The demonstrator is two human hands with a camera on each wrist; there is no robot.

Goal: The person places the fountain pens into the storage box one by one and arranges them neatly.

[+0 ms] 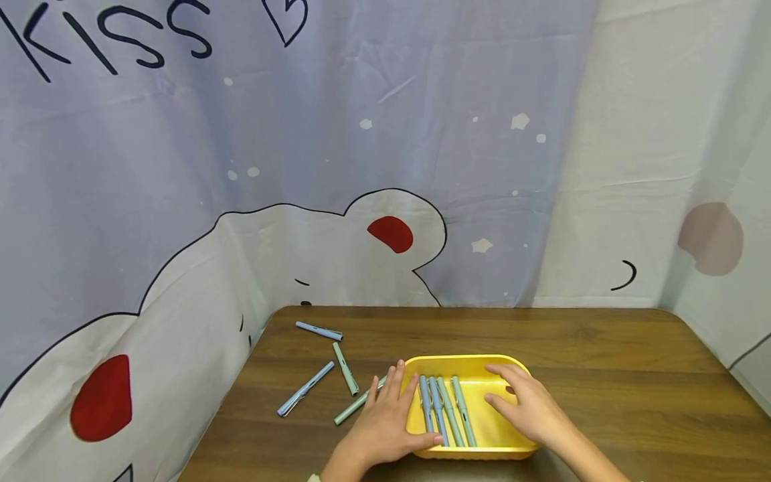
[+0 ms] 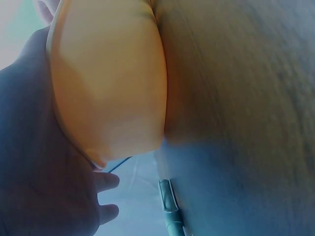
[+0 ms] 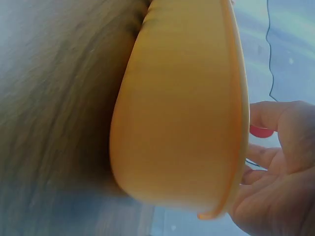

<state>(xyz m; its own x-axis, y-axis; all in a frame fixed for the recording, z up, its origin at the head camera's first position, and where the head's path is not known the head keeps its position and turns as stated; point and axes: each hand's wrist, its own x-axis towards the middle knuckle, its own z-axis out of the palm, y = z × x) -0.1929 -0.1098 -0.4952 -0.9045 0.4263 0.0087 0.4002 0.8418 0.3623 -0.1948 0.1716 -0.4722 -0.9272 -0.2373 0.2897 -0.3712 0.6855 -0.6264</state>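
Observation:
A yellow plastic tray (image 1: 500,452) lies on the table, also filling much of both wrist views. Inside, toward its left side, two blue pens (image 1: 438,408) and two green pens (image 1: 462,410) lie side by side. My left hand (image 1: 385,425) rests over the tray's left rim, fingers spread and thumb near the front edge. My right hand (image 1: 530,408) reaches over the right rim, its fingers loosely bent above the bare part of the tray, with nothing seen in it. A green pen (image 1: 355,406) lies partly behind the left hand.
Left of the tray on the wooden table (image 1: 626,375) lie a blue pen (image 1: 319,331) at the back, a green pen (image 1: 345,369) and another blue pen (image 1: 306,389). A printed curtain (image 1: 385,134) hangs behind the table and down its sides.

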